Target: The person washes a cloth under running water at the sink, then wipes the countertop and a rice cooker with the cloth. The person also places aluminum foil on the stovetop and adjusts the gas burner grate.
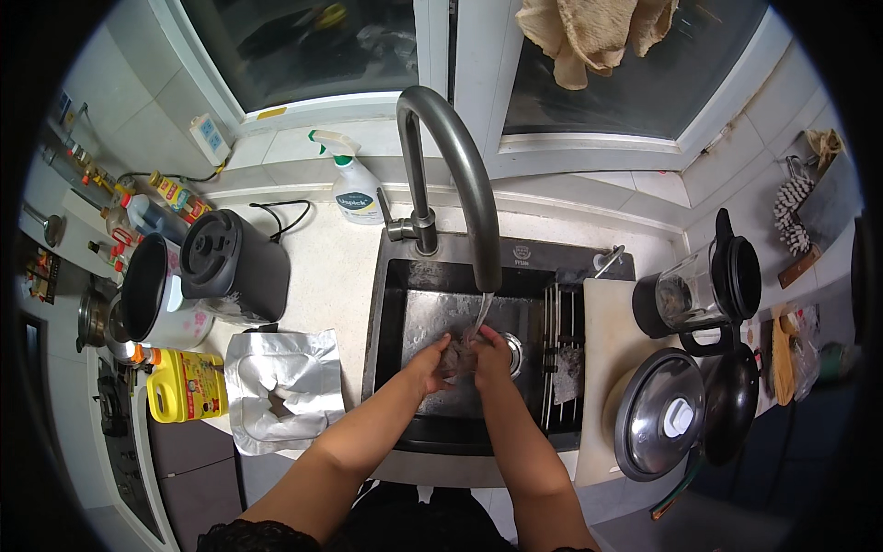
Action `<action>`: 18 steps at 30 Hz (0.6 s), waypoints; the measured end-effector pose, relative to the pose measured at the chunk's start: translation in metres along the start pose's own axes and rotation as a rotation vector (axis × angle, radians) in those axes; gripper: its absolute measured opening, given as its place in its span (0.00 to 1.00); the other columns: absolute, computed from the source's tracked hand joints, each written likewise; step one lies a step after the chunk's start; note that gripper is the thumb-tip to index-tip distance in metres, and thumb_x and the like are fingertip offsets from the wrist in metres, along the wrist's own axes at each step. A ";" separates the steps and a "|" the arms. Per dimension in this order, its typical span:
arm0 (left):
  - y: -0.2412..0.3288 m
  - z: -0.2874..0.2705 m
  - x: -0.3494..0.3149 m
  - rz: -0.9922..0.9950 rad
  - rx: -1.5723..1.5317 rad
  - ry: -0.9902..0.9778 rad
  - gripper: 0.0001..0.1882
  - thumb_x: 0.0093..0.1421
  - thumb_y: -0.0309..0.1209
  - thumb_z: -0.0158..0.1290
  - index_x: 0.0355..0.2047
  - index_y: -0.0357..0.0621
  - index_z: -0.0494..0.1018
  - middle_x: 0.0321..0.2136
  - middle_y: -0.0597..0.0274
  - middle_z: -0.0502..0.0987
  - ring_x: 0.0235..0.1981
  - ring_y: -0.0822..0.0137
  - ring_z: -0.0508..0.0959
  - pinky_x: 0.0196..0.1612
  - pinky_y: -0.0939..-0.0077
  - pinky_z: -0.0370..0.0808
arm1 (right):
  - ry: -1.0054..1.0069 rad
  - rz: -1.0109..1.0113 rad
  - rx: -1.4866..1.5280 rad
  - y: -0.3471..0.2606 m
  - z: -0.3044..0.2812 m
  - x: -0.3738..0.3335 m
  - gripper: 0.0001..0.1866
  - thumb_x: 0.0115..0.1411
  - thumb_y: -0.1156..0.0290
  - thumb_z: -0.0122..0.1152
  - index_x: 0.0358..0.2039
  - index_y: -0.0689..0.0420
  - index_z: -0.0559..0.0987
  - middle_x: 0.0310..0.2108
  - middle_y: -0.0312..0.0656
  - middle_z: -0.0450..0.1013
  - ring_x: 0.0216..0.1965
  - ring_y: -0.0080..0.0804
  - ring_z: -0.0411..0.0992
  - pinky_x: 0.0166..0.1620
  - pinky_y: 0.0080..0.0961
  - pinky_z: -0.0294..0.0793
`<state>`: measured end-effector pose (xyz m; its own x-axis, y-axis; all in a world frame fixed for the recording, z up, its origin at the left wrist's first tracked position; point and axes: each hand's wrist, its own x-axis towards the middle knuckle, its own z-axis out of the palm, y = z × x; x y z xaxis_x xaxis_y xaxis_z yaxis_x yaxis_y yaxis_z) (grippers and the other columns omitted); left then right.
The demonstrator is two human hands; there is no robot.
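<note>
My left hand point(427, 366) and my right hand point(492, 357) are both low in the dark sink point(376, 317), fingers curled toward each other. Between them is a small wet, greyish-brown, partly see-through clump point(455, 358), whose kind I cannot make out. A thin stream of water point(483, 313) falls from the tall grey faucet point(474, 184) beside the fingers of my right hand. Just right of that hand lies the round metal drain point(515, 357). My fingertips are partly hidden by the clump and the water.
A wire rack point(552, 368) spans the sink's right side, beside a cutting board point(598, 405). Farther right are a lidded pan point(658, 414) and a blender jug point(690, 290). Leftward lie a silver pouch point(317, 363), a yellow jug point(193, 386) and a spray bottle point(357, 191).
</note>
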<state>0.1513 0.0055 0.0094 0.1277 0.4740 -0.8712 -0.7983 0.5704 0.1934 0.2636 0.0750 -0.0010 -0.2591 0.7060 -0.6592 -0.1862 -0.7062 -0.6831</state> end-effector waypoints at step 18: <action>-0.004 0.012 0.013 0.129 -0.405 -0.162 0.17 0.67 0.31 0.38 0.53 0.35 0.63 0.50 0.47 0.71 0.50 0.53 0.75 0.54 0.57 0.73 | -0.419 -0.229 -0.946 -0.020 -0.062 0.001 0.46 0.49 0.68 0.69 0.64 0.59 0.54 0.59 0.58 0.57 0.60 0.54 0.58 0.58 0.41 0.63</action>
<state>0.1630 0.0177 0.0033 0.0764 0.6410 -0.7637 -0.9754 0.2068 0.0761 0.3261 0.0931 -0.0070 -0.6509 0.6145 -0.4458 0.4952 -0.1014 -0.8628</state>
